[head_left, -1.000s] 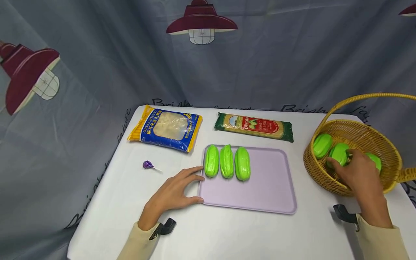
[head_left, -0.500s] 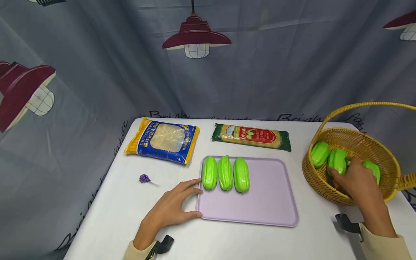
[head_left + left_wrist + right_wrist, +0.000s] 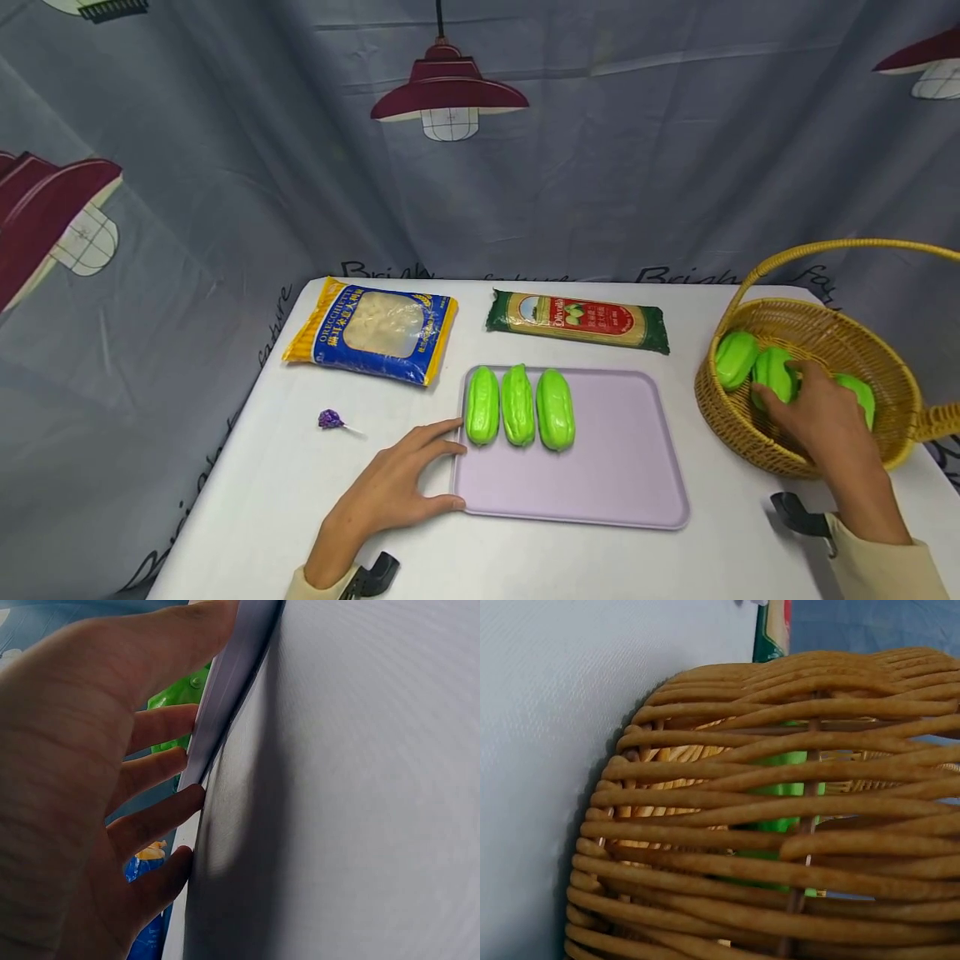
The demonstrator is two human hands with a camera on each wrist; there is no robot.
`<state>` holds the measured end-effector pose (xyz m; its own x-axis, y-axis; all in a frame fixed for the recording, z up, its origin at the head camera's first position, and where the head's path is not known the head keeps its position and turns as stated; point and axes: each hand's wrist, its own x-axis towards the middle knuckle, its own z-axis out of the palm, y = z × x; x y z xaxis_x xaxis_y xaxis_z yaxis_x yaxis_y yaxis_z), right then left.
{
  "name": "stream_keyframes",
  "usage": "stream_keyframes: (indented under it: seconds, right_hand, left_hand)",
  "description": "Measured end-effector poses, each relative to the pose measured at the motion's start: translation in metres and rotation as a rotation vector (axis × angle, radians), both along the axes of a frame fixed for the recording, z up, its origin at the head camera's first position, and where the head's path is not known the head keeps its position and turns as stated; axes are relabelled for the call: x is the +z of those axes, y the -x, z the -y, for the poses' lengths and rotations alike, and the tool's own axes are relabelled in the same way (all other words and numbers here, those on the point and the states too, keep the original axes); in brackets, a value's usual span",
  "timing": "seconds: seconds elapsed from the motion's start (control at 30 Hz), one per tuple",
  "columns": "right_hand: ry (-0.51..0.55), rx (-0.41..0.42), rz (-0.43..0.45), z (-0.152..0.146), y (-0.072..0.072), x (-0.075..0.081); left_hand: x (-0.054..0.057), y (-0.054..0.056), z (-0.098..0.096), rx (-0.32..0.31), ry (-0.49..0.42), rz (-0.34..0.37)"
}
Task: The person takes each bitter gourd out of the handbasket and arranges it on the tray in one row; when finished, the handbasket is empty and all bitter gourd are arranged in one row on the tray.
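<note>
Three bright green, ridged star fruit [image 3: 518, 406] lie side by side on the left part of a pale purple tray [image 3: 615, 467]. My left hand [image 3: 401, 483] is at the tray's left side, its fingertips and thumb touching the rim; the left wrist view shows the fingers [image 3: 161, 814] spread along that edge. Inside a wicker basket [image 3: 738, 437] at the right, my right hand [image 3: 825, 412] grips the middle green star fruit [image 3: 772, 375] between thumb and fingers. Another star fruit [image 3: 736, 360] lies left of it, and one [image 3: 855, 396] is partly behind the hand. The basket's weave [image 3: 780, 862] hides my right fingers in the right wrist view.
A blue and yellow pasta bag [image 3: 378, 329] lies at the back left, a green and red spaghetti packet [image 3: 577, 321] behind the tray. A purple-wrapped lollipop [image 3: 331, 419] is left of my left hand. The basket's handle [image 3: 825, 247] arches high over it.
The head view has tilted up, so everything sits lower in it. Both hands stay almost in place; in the basket, the gripped star fruit has turned slightly.
</note>
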<state>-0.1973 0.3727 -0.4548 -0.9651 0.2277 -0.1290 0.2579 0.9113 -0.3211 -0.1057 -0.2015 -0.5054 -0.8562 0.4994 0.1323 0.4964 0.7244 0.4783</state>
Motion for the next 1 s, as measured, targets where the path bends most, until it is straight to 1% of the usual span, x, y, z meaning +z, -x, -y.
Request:
stream_keyframes:
  seconds: [0.07,0.27,0.5,0.63,0.8,0.9,1.0]
  right_hand:
    - [0.013,-0.009,-0.004,0.001,-0.001,0.0]
    - [0.034,-0.004,-0.061,0.01,-0.001,0.003]
    - [0.043,-0.005,-0.182,0.026,-0.008,0.012]
    - [0.049,0.0,-0.263,0.035,-0.013,0.02]
    - [0.065,0.02,-0.333,0.048,-0.022,0.029]
    - [0.066,0.028,-0.342,0.057,-0.027,0.032]
    - [0.072,0.055,-0.362,0.066,-0.032,0.033]
  left_hand:
    - [0.0,-0.001,0.0,-0.003,0.002,-0.001]
    - [0.001,-0.004,0.007,0.014,0.013,-0.011]
    - [0.003,-0.004,0.01,0.028,0.014,-0.007]
    - [0.003,-0.003,0.01,0.021,0.009,-0.002]
    - [0.002,-0.001,0.007,0.011,0.004,0.012]
    - [0.001,0.0,0.005,0.006,-0.002,0.027]
    - [-0.001,0.0,0.001,-0.001,-0.003,0.041]
